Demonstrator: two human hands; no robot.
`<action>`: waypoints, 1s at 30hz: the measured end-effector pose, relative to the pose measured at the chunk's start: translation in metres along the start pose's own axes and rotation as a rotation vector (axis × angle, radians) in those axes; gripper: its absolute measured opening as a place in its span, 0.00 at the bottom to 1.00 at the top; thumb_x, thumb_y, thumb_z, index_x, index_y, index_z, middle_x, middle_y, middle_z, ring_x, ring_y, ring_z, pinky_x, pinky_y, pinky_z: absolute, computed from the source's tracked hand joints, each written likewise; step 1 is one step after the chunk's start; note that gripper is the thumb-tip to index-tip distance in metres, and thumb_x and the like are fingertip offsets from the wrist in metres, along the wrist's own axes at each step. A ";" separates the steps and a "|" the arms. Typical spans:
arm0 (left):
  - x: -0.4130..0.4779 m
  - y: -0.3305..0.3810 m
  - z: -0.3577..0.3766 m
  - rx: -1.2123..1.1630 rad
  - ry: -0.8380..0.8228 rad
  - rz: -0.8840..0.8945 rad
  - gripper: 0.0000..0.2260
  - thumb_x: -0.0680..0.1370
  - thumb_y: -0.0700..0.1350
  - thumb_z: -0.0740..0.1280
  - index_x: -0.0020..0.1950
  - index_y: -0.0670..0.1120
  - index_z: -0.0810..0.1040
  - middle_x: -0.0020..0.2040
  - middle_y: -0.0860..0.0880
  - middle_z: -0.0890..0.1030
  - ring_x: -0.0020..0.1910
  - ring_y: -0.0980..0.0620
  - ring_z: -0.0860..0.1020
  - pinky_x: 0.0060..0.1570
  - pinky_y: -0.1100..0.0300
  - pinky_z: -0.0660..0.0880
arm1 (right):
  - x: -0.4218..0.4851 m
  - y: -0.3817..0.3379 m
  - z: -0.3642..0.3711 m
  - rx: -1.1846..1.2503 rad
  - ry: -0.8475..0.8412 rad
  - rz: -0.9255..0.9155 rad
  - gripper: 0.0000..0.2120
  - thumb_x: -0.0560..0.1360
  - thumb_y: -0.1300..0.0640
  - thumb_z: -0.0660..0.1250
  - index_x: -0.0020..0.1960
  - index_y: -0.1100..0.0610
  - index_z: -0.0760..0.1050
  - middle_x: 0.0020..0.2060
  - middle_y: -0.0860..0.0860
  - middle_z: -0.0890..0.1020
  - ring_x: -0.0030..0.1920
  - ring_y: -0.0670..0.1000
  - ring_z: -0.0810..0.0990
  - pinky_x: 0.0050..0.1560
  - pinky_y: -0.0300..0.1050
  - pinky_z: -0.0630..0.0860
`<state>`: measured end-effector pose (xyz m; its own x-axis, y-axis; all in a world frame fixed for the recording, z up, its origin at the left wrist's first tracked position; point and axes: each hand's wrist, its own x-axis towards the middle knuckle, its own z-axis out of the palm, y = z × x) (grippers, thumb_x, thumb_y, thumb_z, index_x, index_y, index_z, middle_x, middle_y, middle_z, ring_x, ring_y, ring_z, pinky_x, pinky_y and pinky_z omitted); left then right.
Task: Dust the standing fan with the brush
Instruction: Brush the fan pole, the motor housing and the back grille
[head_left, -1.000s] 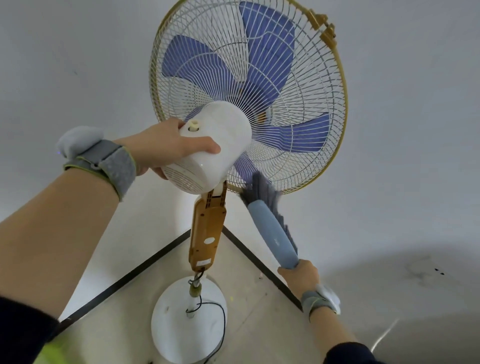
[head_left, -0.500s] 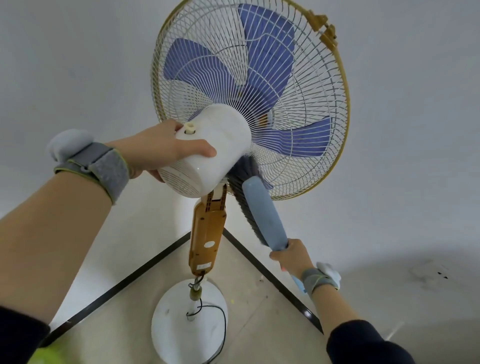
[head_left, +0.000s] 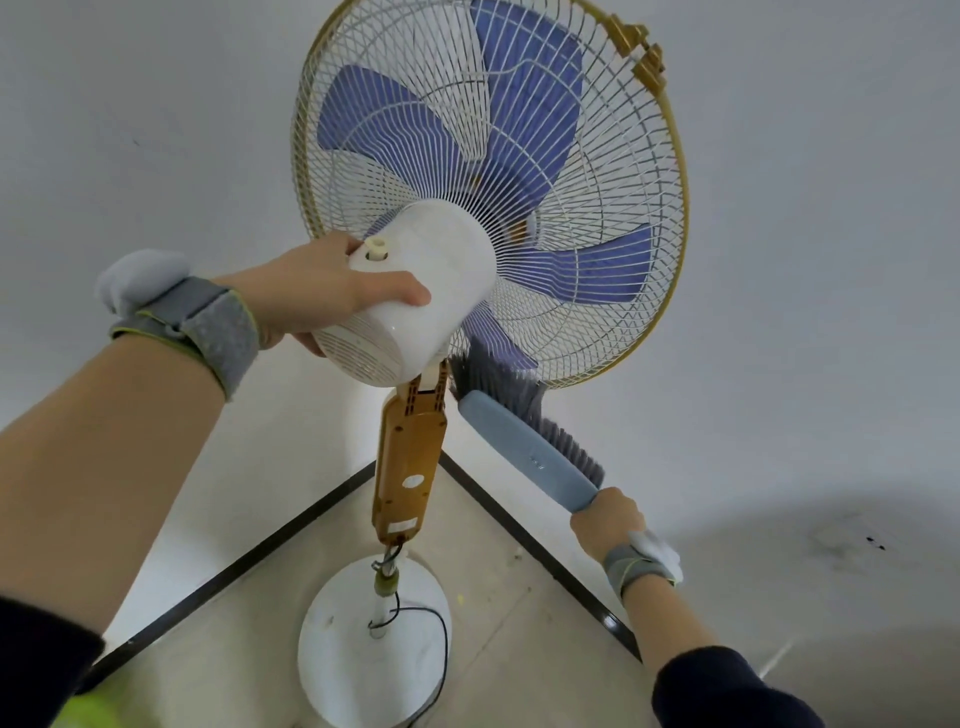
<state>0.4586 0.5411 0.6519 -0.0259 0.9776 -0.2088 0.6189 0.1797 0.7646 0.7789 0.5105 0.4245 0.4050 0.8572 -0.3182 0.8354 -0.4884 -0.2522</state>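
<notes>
The standing fan (head_left: 597, 171) has a white wire cage with a gold rim and blue blades, seen from behind. My left hand (head_left: 322, 291) grips its white motor housing (head_left: 421, 291), thumb over the top. An orange control box (head_left: 410, 457) hangs below on the pole, above the round white base (head_left: 337, 654). My right hand (head_left: 608, 525) grips the handle of the pale blue brush (head_left: 524, 452). Its grey bristles press against the lower rear of the cage, just right of the motor housing.
The fan stands in a corner between two white walls (head_left: 805, 260) with a black skirting strip (head_left: 550, 561). A black power cord (head_left: 441, 649) loops over the base on the beige tiled floor (head_left: 498, 623). Dark scuff marks (head_left: 852, 545) show low on the right wall.
The brush swept up under the motor housing half a second ago and has come back down and right along the lower cage. My left hand keeps its hold on the housing.
</notes>
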 end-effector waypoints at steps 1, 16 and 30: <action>-0.001 0.000 0.000 -0.003 -0.002 0.004 0.28 0.70 0.59 0.72 0.65 0.51 0.66 0.54 0.48 0.77 0.50 0.45 0.78 0.41 0.52 0.79 | -0.001 0.004 -0.002 -0.018 0.020 -0.004 0.05 0.72 0.60 0.61 0.45 0.58 0.76 0.35 0.53 0.79 0.32 0.53 0.77 0.30 0.40 0.70; -0.002 -0.001 0.002 -0.007 -0.041 0.015 0.38 0.63 0.66 0.73 0.68 0.53 0.65 0.56 0.48 0.77 0.50 0.46 0.79 0.45 0.48 0.81 | 0.000 0.008 -0.015 0.359 0.051 -0.196 0.05 0.65 0.63 0.68 0.34 0.58 0.72 0.29 0.55 0.77 0.28 0.54 0.71 0.28 0.40 0.67; -0.009 -0.002 0.004 -0.024 0.002 0.010 0.32 0.69 0.61 0.72 0.68 0.51 0.65 0.55 0.48 0.76 0.50 0.46 0.77 0.43 0.51 0.80 | -0.001 0.024 -0.015 -0.016 -0.058 -0.090 0.04 0.71 0.59 0.62 0.37 0.55 0.71 0.30 0.50 0.78 0.29 0.50 0.76 0.27 0.38 0.68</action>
<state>0.4606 0.5320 0.6502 -0.0217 0.9796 -0.2000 0.6005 0.1727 0.7808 0.8037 0.5003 0.4325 0.3065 0.8864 -0.3470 0.8736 -0.4067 -0.2674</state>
